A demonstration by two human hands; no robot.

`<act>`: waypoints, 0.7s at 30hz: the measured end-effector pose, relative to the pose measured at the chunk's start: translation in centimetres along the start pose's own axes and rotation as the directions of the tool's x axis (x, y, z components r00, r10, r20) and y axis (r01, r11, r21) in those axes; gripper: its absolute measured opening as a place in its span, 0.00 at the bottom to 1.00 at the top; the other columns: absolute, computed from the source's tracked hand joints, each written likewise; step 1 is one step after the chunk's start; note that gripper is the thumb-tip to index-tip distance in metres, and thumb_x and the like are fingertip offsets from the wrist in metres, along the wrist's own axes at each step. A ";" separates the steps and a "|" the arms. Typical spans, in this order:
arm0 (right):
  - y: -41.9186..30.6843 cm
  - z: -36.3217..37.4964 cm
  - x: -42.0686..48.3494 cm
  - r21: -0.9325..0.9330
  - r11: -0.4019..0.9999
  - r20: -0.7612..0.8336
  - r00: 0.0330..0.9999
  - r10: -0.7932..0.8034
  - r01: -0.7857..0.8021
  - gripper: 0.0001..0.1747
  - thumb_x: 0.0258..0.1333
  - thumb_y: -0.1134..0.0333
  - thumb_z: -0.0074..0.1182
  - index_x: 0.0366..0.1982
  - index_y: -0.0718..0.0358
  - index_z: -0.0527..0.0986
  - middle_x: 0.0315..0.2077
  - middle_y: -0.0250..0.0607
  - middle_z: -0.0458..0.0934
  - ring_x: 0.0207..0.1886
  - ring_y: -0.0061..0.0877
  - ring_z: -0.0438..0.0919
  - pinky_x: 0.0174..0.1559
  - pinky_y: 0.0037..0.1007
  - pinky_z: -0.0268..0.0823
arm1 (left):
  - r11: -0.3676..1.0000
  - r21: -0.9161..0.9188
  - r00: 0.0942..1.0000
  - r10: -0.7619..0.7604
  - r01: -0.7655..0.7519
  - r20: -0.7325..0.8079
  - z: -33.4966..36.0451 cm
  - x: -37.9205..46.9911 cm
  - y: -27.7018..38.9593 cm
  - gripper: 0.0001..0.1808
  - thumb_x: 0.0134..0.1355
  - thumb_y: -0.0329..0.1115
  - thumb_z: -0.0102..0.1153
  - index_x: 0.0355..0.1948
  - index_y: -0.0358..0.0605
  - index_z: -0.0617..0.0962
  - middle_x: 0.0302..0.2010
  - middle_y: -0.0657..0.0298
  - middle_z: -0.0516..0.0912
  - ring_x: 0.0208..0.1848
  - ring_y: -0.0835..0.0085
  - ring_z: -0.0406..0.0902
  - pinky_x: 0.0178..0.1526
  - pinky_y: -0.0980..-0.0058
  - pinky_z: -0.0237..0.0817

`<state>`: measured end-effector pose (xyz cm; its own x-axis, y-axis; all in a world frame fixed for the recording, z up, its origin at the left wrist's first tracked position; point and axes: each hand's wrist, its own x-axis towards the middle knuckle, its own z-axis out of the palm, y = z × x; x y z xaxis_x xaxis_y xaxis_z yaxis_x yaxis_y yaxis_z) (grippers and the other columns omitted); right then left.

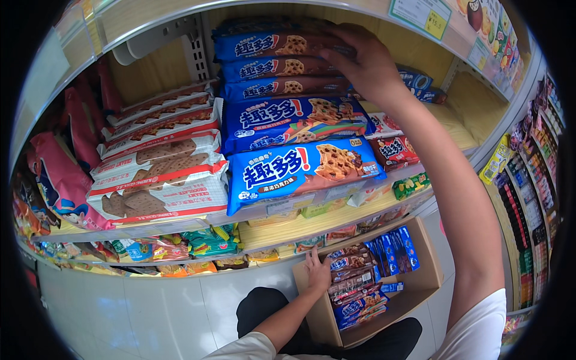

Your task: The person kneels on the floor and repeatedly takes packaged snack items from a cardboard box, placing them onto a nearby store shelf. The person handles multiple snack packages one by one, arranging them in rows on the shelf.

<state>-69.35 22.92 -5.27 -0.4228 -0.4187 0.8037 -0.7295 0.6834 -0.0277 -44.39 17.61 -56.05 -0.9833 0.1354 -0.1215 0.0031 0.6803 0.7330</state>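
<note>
My right hand [366,63] is at the right end of the top blue chocolate chip cookie pack [270,45]. Its thumb lies against the front face and its fingers go over the top. That pack tops a stack of similar packs, with a lighter blue cookie pack [306,171] standing at the shelf's front. Lower down, my left hand [317,272] is at the far left corner of a cardboard box [411,297], its fingers beside brown cookie packs [353,258]. Blue packs [391,252] stand on edge in the box, and another blue pack [362,308] lies nearer me.
White-and-red biscuit packs [157,180] and a pink bag [67,180] fill the shelf's left side. Red cookie packs [396,150] sit on the right. An upper shelf edge [288,6] overhangs my right hand. Snack bags [209,243] line the lower shelf. My knees [263,310] flank the box.
</note>
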 end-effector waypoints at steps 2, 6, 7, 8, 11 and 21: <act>-0.1 0.1 -0.2 -0.012 1.000 -0.059 0.998 -0.022 0.021 0.30 0.63 0.60 0.69 0.62 0.64 0.77 0.55 0.55 0.82 0.60 0.48 0.81 0.63 0.41 0.71 | 1.000 0.012 1.000 0.004 -0.004 0.003 0.0 0.0 -0.1 0.19 0.65 0.23 0.59 0.57 0.47 0.82 0.82 0.47 0.43 0.81 0.27 0.41 0.73 0.20 0.44; -0.3 0.1 -1.1 -0.039 0.999 -0.143 0.989 -0.039 0.034 0.33 0.61 0.59 0.70 0.65 0.62 0.75 0.60 0.55 0.78 0.63 0.49 0.78 0.65 0.43 0.69 | 1.000 0.001 1.000 -0.007 0.007 0.014 0.0 -0.1 -0.1 0.20 0.64 0.22 0.60 0.57 0.48 0.82 0.82 0.47 0.44 0.81 0.27 0.41 0.73 0.20 0.44; -0.4 -0.2 -1.3 -0.059 0.998 -0.136 0.990 -0.034 0.027 0.34 0.62 0.59 0.70 0.67 0.61 0.74 0.64 0.54 0.76 0.65 0.47 0.77 0.66 0.41 0.69 | 1.000 -0.002 1.000 -0.006 0.006 0.009 0.1 -0.1 -0.2 0.19 0.64 0.23 0.59 0.56 0.48 0.82 0.82 0.47 0.44 0.81 0.27 0.41 0.73 0.20 0.44; -0.5 -0.5 -1.5 -0.059 0.998 -0.135 0.990 -0.028 0.020 0.35 0.62 0.60 0.70 0.67 0.60 0.73 0.64 0.54 0.75 0.65 0.47 0.77 0.67 0.41 0.68 | 1.000 -0.004 1.000 -0.004 0.004 0.005 0.2 -0.1 -0.2 0.19 0.64 0.23 0.59 0.56 0.48 0.82 0.82 0.47 0.44 0.81 0.27 0.41 0.73 0.20 0.44; -0.7 -1.4 -2.6 -0.059 0.998 -0.144 0.990 -0.003 -0.006 0.36 0.62 0.61 0.69 0.69 0.59 0.72 0.64 0.53 0.75 0.66 0.46 0.76 0.67 0.41 0.67 | 1.000 0.013 0.999 0.029 -0.029 -0.033 0.6 -0.1 -0.6 0.17 0.65 0.25 0.59 0.55 0.49 0.82 0.82 0.47 0.45 0.81 0.27 0.41 0.73 0.20 0.45; -3.5 -5.8 -12.0 0.177 0.929 -0.176 0.918 0.355 -0.325 0.32 0.62 0.65 0.64 0.65 0.67 0.73 0.62 0.56 0.76 0.66 0.45 0.75 0.69 0.40 0.65 | 0.989 0.023 0.984 0.146 -0.145 -0.104 0.8 0.0 -1.5 0.19 0.61 0.19 0.58 0.50 0.53 0.83 0.80 0.45 0.50 0.79 0.25 0.45 0.75 0.29 0.48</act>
<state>-58.64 29.04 -11.40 -0.5527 -0.0366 0.8326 -0.6350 0.6655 -0.3923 -44.29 17.19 -57.68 -0.9858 0.1577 0.0574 0.1495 0.6699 0.7272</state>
